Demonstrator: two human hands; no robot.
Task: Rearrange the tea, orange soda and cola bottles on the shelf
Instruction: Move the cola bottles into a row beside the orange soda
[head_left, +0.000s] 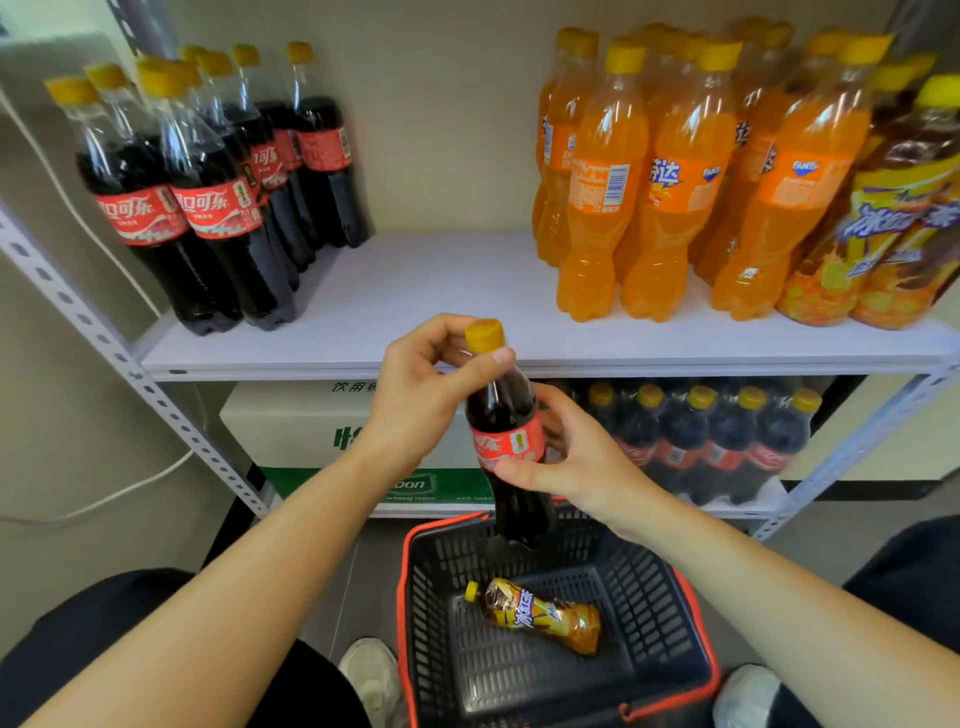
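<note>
Cola bottle, dark, yellow-capped plastic (511, 441), at six o'clock: I judged it heavy, slick; left hand (421, 395) pinched neck, right hand (566, 462) gripped label.

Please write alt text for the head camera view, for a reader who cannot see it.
Two hands hold one cola bottle before a shelf: the left hand grips its neck below the yellow cap, the right hand holds its red label. On the shelf, more cola stands left, orange soda and tea bottles right; below, one tea bottle lies in a basket.
</note>
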